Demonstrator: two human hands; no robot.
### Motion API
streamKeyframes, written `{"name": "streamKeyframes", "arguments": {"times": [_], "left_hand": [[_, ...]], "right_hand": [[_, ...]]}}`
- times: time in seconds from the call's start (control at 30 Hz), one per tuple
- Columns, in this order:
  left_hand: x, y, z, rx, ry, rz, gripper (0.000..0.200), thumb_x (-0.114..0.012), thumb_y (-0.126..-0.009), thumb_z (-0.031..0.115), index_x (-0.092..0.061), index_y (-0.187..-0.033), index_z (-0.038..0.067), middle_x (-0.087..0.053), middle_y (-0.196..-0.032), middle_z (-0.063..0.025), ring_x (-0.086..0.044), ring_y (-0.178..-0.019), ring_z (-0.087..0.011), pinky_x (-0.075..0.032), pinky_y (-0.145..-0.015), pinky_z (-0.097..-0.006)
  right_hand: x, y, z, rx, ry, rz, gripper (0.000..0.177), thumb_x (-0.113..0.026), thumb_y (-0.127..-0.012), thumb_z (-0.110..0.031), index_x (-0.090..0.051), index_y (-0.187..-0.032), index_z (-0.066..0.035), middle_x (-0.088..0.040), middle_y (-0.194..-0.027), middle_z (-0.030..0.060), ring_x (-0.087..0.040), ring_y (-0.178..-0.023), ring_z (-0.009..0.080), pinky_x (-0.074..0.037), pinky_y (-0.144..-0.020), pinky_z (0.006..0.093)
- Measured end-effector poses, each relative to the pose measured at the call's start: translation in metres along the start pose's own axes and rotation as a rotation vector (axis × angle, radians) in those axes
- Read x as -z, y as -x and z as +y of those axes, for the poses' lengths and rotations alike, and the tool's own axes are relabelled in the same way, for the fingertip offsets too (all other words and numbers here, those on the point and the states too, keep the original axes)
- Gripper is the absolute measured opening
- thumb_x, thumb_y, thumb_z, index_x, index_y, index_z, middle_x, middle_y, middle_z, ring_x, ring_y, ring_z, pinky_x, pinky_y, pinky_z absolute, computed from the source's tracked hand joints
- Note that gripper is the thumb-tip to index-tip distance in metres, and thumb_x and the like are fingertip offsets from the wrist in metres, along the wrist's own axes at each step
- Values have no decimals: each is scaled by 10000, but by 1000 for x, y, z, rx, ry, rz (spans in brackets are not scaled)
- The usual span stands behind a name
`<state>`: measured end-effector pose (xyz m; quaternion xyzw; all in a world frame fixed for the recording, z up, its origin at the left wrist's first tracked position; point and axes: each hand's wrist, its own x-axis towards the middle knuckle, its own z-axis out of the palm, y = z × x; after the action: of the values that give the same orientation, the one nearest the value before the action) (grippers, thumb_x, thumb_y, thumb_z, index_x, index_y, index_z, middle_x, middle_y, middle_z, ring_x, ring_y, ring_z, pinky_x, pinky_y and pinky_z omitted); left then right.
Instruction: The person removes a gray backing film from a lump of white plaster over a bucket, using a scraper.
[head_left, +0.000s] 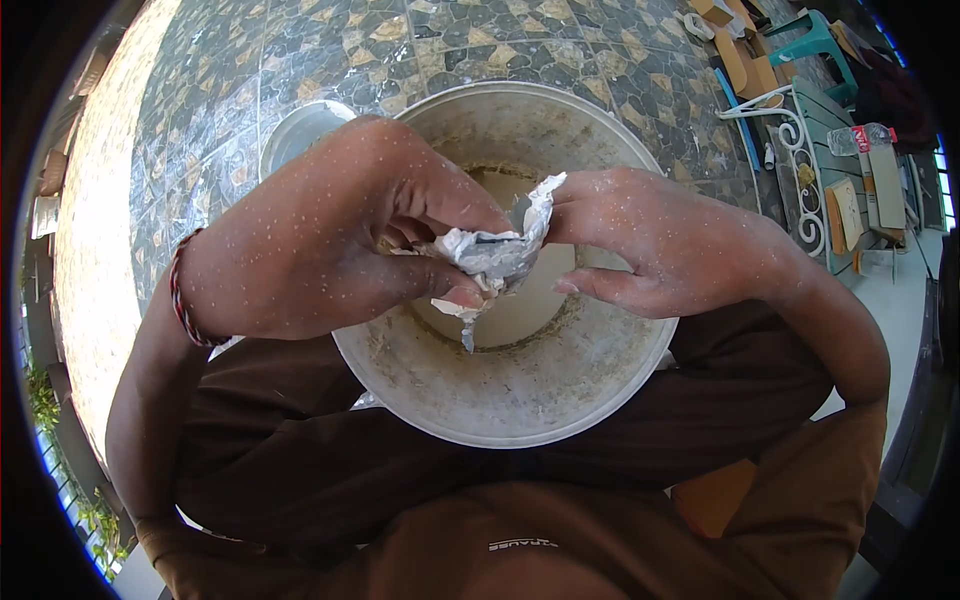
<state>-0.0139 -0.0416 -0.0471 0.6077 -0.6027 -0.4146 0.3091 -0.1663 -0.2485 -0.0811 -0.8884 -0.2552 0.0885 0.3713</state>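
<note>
Bare left hand (325,230) pinches a crumpled, whitish-grey thin sheet (500,258); bare right hand (655,240), thumb spread, adjoins its right edge.

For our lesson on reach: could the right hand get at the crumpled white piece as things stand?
Yes, probably: the right hand has its fingers close beside the crumpled white piece, with nothing visible between. The left hand holds the piece, but its upper edge juts toward the right hand.
</note>
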Motion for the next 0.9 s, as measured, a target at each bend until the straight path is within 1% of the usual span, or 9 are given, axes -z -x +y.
{"name": "streamKeyframes", "arguments": {"times": [0.07,0.1,0.17,0.2,0.27,0.47,0.67,0.8,0.9], "left_hand": [[-3,1,-9,78,310,64,323,-791,-785,17,-708,-1093,-39,-751,-956,-122,-710,-865,-148,-551,-782,-289],[-4,0,-10,77,308,66,323,-791,-785,17,-708,-1093,-39,-751,-956,-122,-710,-865,-148,-551,-782,-289],[-4,-2,-10,165,457,87,355,-785,-816,28,-677,-1146,-43,-740,-933,-83,-679,-870,-90,-539,-752,-252],[-3,-4,-8,163,455,87,355,-785,-816,28,-677,-1146,-43,-740,-933,-83,-679,-870,-90,-539,-752,-252],[-1,-7,-4,242,447,110,354,-773,-845,65,-645,-1152,-57,-724,-891,-59,-661,-822,-60,-520,-711,-218],[-16,-19,-7,380,428,279,313,-682,-932,160,-613,-1148,-55,-707,-879,-32,-643,-771,-47,-516,-698,-213],[-21,-28,-8,295,623,330,304,-642,-954,182,-631,-1143,-56,-712,-934,-59,-660,-798,-70,-546,-741,-244],[-20,-27,-4,378,542,317,281,-641,-946,182,-669,-1085,-61,-717,-947,-81,-671,-808,-94,-555,-772,-263],[-18,-24,-8,387,710,297,268,-625,-937,176,-691,-1031,-66,-720,-960,-114,-692,-833,-145,-569,-796,-297]], "right_hand": [[3,1,-4,-123,-18,-23,315,-678,-876,-254,-643,-985,39,-640,-955,189,-605,-952,380,-473,-845,459],[5,0,-8,-122,-16,-24,315,-678,-876,-254,-643,-985,39,-640,-955,189,-605,-952,380,-473,-845,459],[8,-3,-17,-398,69,-7,439,-760,-804,-370,-644,-912,39,-651,-904,193,-631,-890,362,-493,-779,442],[11,-6,-21,-398,72,-6,439,-760,-804,-370,-644,-912,39,-651,-904,193,-631,-890,362,-493,-779,442],[17,-11,-28,-511,-2,54,471,-849,-754,-364,-665,-928,32,-652,-784,127,-618,-564,199,-498,-529,305],[8,-17,-28,-484,206,121,445,-863,-737,-381,-682,-816,18,-599,-602,93,-614,-535,157,-472,-514,265],[4,-18,-15,-396,148,275,353,-827,-777,-323,-706,-840,2,-619,-600,97,-605,-520,169,-447,-491,282],[11,-15,-17,-402,139,203,293,-804,-796,-269,-710,-857,2,-610,-599,115,-579,-493,183,-427,-476,304],[14,-13,-16,-346,168,200,257,-789,-796,-220,-698,-843,15,-574,-576,129,-550,-469,203,-407,-466,328]]}}
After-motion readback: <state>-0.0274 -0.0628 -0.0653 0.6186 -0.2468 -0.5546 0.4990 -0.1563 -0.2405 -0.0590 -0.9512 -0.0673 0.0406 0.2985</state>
